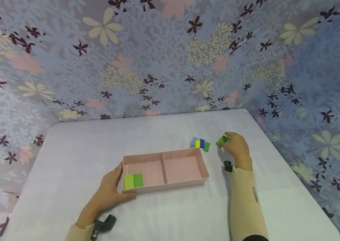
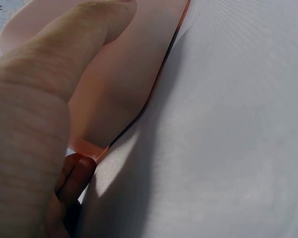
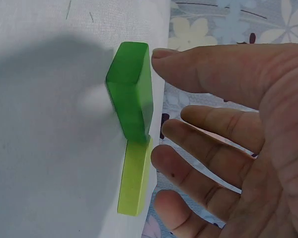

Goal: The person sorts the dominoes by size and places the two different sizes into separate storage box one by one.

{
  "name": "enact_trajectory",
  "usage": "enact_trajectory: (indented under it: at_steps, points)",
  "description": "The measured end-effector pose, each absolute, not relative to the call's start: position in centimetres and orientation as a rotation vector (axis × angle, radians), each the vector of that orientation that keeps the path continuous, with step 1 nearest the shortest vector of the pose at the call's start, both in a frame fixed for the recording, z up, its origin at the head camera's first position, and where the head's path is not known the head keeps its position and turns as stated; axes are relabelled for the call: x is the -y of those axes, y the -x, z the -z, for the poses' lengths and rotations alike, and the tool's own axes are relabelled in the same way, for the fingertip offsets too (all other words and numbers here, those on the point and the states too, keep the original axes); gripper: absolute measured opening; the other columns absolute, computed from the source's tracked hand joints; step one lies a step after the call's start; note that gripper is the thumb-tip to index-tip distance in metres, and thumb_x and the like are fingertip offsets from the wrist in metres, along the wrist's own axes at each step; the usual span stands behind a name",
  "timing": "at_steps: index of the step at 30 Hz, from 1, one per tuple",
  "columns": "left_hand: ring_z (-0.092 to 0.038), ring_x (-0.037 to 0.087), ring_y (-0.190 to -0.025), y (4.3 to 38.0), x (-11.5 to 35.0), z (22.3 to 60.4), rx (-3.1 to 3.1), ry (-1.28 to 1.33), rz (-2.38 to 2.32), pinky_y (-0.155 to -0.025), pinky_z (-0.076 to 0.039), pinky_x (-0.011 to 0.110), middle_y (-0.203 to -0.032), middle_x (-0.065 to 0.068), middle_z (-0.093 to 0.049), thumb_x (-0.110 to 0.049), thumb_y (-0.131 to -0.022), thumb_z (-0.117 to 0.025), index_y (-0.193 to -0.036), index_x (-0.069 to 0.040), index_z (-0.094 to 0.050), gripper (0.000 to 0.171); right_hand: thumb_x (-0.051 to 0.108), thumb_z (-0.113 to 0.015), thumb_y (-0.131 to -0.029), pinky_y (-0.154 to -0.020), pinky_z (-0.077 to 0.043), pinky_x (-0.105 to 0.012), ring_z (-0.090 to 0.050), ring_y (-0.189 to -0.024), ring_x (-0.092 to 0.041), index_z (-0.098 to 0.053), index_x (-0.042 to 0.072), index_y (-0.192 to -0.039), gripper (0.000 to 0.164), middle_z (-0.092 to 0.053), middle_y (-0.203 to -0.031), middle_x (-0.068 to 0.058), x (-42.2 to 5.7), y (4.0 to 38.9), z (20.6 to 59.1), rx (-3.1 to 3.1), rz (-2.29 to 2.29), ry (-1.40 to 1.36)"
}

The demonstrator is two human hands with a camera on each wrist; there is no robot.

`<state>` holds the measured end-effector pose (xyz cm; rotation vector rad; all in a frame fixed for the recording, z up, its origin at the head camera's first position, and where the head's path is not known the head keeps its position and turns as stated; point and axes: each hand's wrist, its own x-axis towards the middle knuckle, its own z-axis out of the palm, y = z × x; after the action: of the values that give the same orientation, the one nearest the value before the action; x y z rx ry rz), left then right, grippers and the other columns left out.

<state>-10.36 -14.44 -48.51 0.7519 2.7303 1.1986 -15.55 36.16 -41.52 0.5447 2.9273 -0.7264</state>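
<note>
Right hand: I'm watching the right hand (image 1: 237, 147) reaching low at the far right of the bench (image 1: 163, 217), which is wearing a white cloth cover; the fingers are spreading loose, released, the thumb tip hovering just beside a block.
Blocks at that hand: a bright green rectangular block (image 3: 131, 89) is standing on end, and a lime-yellow rectangular block (image 3: 133, 178) is lining up right next to it; from my feed I'm not able to tell whether the thumb is touching the green one.
Left hand: over on my other side the left hand (image 1: 109, 189) is bracketing the tray's near left corner, thumb lying along the front wall, fingers resting at the left end, straight rather than clenched.
Tray: the pink, rectangular, two-compartment tray (image 1: 185, 168) is sitting mid-bench, its divider (image 1: 164, 169) running across it.
Left compartment: I'm seeing a lime-green flat block (image 1: 129, 181) and a mid-green flat block (image 1: 138, 180) lying side by side in the near left corner.
Loose cluster: behind the tray's far right corner, a light-blue block (image 1: 193, 141), a dark-blue block (image 1: 202, 143), a yellow block (image 1: 198, 144) and a small green block (image 1: 207, 147) are lying close together.
Backdrop: floral fabric (image 1: 157, 50) is rising behind the bench.
</note>
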Motion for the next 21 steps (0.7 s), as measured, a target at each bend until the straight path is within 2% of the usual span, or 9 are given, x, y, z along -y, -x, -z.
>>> enact_trajectory:
  at_steps: [9, 21]
  points:
    - [-0.035, 0.040, -0.145, 10.3, 14.5, 48.4, -2.743, -0.757, -1.195, -0.115, -0.027, 0.066, -0.162, 0.014, -0.034, -0.061, -0.070, -0.085, -0.163, -0.013, -0.012, 0.128, 0.028, -0.071, -0.090, -0.110, -0.038, -0.064, -0.046, -0.133, -0.049, -0.050, -0.001, -0.146, 0.067, -0.048, -0.147, -0.030, -36.9, 15.7, 42.5, -2.951, 0.698, -0.546]
    - [-0.035, 0.037, -0.146, 10.5, 14.6, 48.5, -2.732, -0.740, -1.183, -0.117, -0.026, 0.064, -0.163, 0.010, -0.033, -0.063, -0.069, -0.085, -0.164, -0.019, -0.008, 0.130, 0.031, -0.072, -0.091, -0.104, -0.044, -0.063, -0.053, -0.124, -0.047, -0.055, -0.002, -0.141, 0.062, -0.056, -0.138, -0.030, -36.6, 16.1, 42.3, -2.931, 0.647, -0.505]
